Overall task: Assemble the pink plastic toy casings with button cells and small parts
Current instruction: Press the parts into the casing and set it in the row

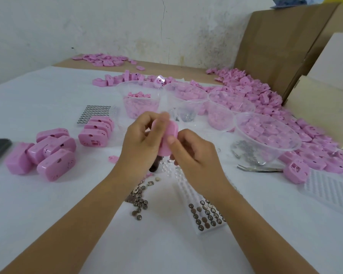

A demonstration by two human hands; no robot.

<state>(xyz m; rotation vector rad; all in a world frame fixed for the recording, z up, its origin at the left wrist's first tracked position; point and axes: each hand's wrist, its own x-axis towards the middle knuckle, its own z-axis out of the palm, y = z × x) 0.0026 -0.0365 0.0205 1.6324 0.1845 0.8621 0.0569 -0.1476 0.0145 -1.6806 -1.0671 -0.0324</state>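
Clear bowls (pixel 268 135) (six or so) hold pink parts (pixel 140 104) and screws (pixel 187 116).

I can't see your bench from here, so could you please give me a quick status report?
Left hand and right hand both grip one pink casing. Button cells loose on table underneath. Nothing blocking.

One wide-angle camera, worn on the head, looks forward and down across the white-covered table (pixel 48 204) toward the cracked white wall (pixel 107 26); the left hand (pixel 141 143) and right hand (pixel 194 155) sit close below, mid-frame.
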